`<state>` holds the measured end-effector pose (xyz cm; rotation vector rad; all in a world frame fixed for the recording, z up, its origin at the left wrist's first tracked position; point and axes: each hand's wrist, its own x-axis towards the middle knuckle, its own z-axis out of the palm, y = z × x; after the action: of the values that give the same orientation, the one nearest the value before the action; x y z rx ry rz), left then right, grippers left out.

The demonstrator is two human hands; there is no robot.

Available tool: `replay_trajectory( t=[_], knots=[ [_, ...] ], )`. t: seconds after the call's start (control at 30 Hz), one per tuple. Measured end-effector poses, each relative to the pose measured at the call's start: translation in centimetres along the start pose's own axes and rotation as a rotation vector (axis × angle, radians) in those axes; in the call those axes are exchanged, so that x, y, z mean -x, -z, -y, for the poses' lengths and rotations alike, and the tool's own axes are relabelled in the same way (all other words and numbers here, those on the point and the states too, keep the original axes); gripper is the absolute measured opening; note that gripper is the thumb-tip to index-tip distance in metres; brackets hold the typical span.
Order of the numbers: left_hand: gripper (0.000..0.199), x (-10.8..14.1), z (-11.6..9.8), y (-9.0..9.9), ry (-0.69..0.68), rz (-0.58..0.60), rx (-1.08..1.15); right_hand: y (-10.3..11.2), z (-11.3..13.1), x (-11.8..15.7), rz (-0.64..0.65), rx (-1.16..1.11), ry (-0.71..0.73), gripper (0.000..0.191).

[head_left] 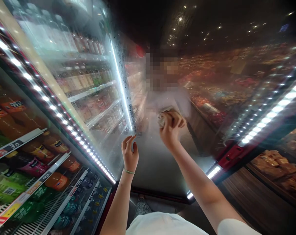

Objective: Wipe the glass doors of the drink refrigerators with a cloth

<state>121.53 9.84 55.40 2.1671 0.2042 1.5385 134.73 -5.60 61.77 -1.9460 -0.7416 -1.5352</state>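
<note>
- The right hand (pixel 171 125) has its fingers curled firmly around a crumpled wrapped packet (pixel 165 118), held up in front of the glass; its contents are hidden.
- The left hand (pixel 129 153) is raised with its fingers half curled and holding nothing, the fingertips just beside a misted glass cooler door (pixel 106 130). A green wristband (pixel 129 171) circles the wrist.
- Behind that door, shelves hold rows of bottles (pixel 81 81), blurred by the mist.
- In the cooler on the left, orange-labelled drink bottles (pixel 8 106) stand above green-labelled bottles (pixel 8 187), with price strips (pixel 13 147) along the shelf edges.
- Lower down sit small dark bottles with yellow caps (pixel 89 192).
- At lower right, a wooden display bin (pixel 258 192) holds brown baked goods (pixel 275 166), too dim to name exactly.
</note>
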Motion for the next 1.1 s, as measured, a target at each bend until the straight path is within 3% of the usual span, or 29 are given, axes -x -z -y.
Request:
replay_trajectory(
  t=[0.1, 0.17, 0.23, 0.3, 0.4, 0.5, 0.57, 0.6, 0.7, 0.77, 0.8, 0.87, 0.93, 1.0, 1.1],
  knots=[
    [0.029, -0.2, -0.1, 0.0, -0.004, -0.007, 0.004, 0.1, 1.2, 1.8, 0.167, -0.135, 0.236, 0.042],
    [0.029, -0.2, 0.1, 0.1, -0.009, -0.017, 0.013, 0.8, 0.6, 3.7, 0.224, -0.164, 0.303, 0.038],
    [0.029, -0.2, 0.3, 0.2, -0.015, -0.022, 0.025, 1.3, -0.5, 3.6, 0.172, -0.09, 0.22, 0.032],
    [0.029, -0.2, 0.4, 0.3, -0.017, -0.021, 0.034, 1.1, -1.0, 1.4, 0.066, 0.0, 0.052, 0.028],
    [0.029, -0.3, 0.3, 0.3, -0.015, -0.03, 0.048, -0.1, 0.7, -1.8, 0.004, 0.007, -0.038, 0.03],
    [0.029, -0.4, 0.4, 0.3, -0.019, -0.048, 0.052, -0.3, 2.5, -0.6, 0.116, -0.061, 0.234, 0.032],
    [0.028, -0.5, 0.5, 0.3, -0.017, -0.061, 0.042, 0.5, 2.1, 1.3, 0.197, -0.118, 0.416, 0.034],
    [0.028, -0.4, 0.6, 0.3, -0.013, -0.066, 0.038, 0.9, 1.4, 1.8, 0.205, -0.133, 0.434, 0.033],
    [0.028, -0.1, 0.5, 0.2, 0.006, -0.068, 0.045, 1.2, -0.5, 0.1, 0.094, -0.083, 0.181, 0.028],
    [0.028, 0.0, 0.2, 0.1, 0.005, -0.056, 0.065, 0.5, -0.2, -2.1, 0.049, -0.043, 0.009, 0.03],
    [0.029, 0.1, 0.1, 0.0, -0.002, -0.049, 0.075, 0.0, 0.4, -2.7, 0.068, -0.048, 0.0, 0.032],
    [0.029, 0.0, -0.1, 0.0, -0.025, -0.052, 0.086, -0.5, 1.8, -2.3, 0.177, -0.098, 0.132, 0.036],
    [0.029, -0.2, 0.0, 0.2, -0.045, -0.069, 0.083, -0.1, 2.2, 0.0, 0.28, -0.167, 0.339, 0.036],
    [0.029, -0.3, 0.3, 0.4, -0.05, -0.073, 0.075, 0.7, 1.3, 2.1, 0.303, -0.202, 0.448, 0.036],
    [0.028, -0.4, 0.6, 0.6, -0.026, -0.055, 0.061, 1.3, -0.6, 1.5, 0.215, -0.114, 0.273, 0.033]
  ],
)
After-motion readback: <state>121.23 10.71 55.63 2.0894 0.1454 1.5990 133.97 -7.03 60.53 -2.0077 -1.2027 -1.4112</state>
